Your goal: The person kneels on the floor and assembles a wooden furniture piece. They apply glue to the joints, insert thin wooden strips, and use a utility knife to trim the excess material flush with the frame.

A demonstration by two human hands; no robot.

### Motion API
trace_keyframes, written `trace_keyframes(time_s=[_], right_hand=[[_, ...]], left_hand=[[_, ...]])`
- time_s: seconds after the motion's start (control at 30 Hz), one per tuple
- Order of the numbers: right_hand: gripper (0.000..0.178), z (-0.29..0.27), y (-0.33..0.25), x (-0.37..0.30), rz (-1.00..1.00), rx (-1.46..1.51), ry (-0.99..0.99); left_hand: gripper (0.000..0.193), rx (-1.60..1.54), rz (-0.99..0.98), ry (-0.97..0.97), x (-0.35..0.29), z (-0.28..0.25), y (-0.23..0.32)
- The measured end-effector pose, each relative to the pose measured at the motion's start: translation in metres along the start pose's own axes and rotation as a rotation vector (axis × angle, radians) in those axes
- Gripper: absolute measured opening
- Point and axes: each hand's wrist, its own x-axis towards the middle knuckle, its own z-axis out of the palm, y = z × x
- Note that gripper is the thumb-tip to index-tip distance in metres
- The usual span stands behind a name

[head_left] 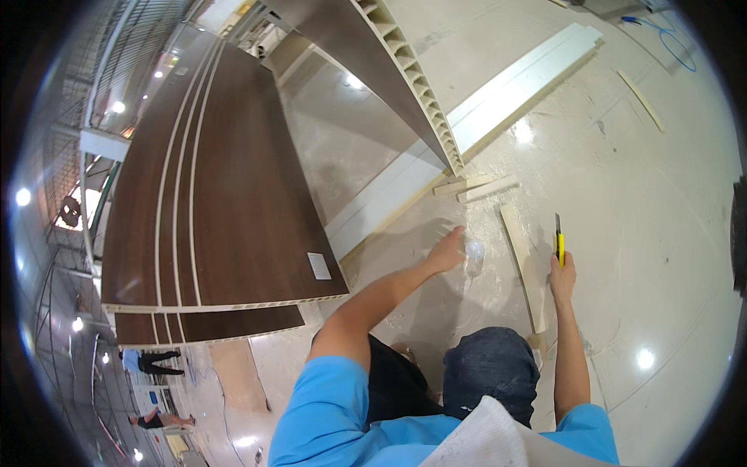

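Note:
My right hand (562,277) is closed around a utility knife (560,247) with a yellow handle, its blade pointing away from me. To the left, my left hand (447,251) reaches out over the floor with its fingers apart and nothing in them. Just right of those fingers stands a small clear bottle (474,251) with a whitish top. A long, thin pale strip (523,265) lies between the bottle and the knife. Shorter pale strips (488,189) rest on the floor beyond, by the lower corner of a raised brown panel (373,66) whose edge shows hollow cells.
A large dark brown door panel (241,171) with light stripes stands at the left. Long white boards (529,82) lie across the floor, under the raised panel's corner. A blue cord (673,45) and a thin strip (640,100) lie far right. Two people (162,420) (152,363) are in the distance.

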Motion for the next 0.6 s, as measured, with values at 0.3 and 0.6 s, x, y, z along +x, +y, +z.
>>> trace_keyframes(time_s=[0.3, 0.6], right_hand=[[0.030, -0.038, 0.031, 0.004, -0.061, -0.017, -0.008], [0.038, -0.039, 0.020, 0.020, -0.116, -0.140, -0.040]], left_hand=[[0.049, -0.461, 0.622, 1.064, 0.025, -0.353, 0.225], [0.036, -0.052, 0.704, 1.278, 0.005, -0.439, 0.322]])
